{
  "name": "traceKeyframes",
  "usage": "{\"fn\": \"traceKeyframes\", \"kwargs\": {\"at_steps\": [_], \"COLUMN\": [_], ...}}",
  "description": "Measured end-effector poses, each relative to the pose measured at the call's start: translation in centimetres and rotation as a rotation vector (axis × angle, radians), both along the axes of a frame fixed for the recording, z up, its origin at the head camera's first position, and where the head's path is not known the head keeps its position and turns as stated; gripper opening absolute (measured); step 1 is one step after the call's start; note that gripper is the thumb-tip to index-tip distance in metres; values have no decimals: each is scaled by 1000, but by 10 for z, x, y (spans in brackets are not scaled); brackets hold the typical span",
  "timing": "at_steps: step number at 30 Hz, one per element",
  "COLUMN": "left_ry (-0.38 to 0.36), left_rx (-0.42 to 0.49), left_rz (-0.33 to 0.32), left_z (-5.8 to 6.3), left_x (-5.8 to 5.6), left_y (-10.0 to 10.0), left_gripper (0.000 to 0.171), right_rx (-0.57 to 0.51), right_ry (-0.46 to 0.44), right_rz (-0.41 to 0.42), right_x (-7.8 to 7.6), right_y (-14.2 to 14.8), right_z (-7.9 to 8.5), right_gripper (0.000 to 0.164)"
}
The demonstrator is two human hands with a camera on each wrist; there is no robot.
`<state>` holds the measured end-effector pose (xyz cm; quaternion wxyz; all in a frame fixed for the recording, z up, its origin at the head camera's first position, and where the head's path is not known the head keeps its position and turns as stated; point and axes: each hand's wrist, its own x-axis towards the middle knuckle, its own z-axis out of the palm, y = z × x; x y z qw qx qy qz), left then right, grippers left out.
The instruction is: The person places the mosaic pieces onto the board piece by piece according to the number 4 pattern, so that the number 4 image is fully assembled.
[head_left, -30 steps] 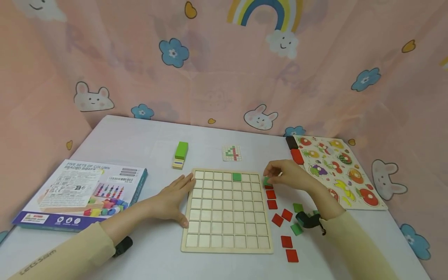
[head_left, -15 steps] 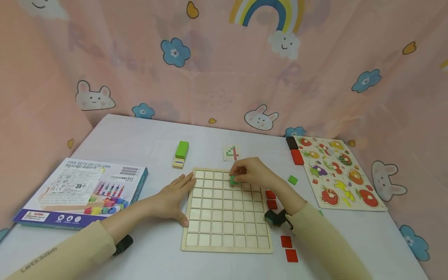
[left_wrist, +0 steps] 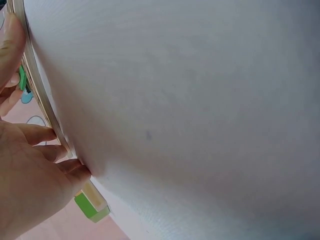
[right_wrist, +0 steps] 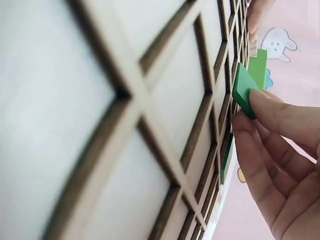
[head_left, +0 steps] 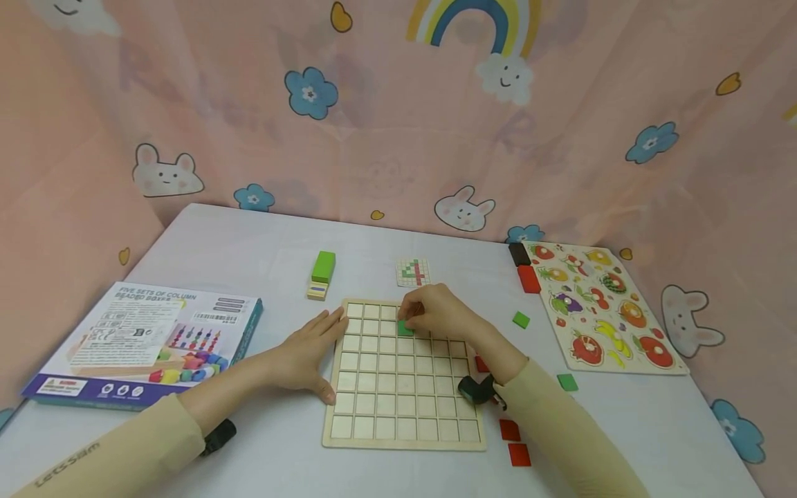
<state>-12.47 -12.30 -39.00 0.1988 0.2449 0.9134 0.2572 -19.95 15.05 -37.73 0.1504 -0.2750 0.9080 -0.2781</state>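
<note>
We're seemingly mid-placement: the right hand (head_left: 436,311) pinches a green tile (right_wrist: 243,89) at the board (head_left: 405,443) (left hand (head_left: 305,356) spread against its edge); we reckon the tile needs seating flat.

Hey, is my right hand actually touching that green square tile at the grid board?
Touching. The right wrist view shows your right hand pinching the green square tile, skin against it with no gap.
</note>
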Motion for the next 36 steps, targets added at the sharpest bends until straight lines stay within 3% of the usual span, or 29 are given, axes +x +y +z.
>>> {"fn": "traceKeyframes", "kwargs": {"at_steps": [8, 12, 18, 25, 29, 36], "left_ry": [-4, -4, -1, -4, -7, -5], "left_rx": [8, 9, 15, 12, 13, 11], "left_rz": [7, 8, 4, 8, 5, -1], "left_z": [-2, -4, -3, -2, -2, -1], "left_x": [1, 0, 0, 1, 1, 1], "left_y": [-1, -2, -2, -1, -1, -1], "left_gripper": [130, 130, 129, 129, 129, 130], "right_rx": [42, 47, 45, 95, 123, 147], "right_ry": [40, 41, 47, 78, 29, -142], "right_rz": [5, -36, -125, -248, -272, -236], "right_x": [1, 1, -6, -18, -20, -17], "right_y": [-3, 6, 45, 111, 147, 185], "right_z": [-2, 4, 15, 20, 21, 22], "right_gripper": [5, 9, 15, 16, 17, 25]}}
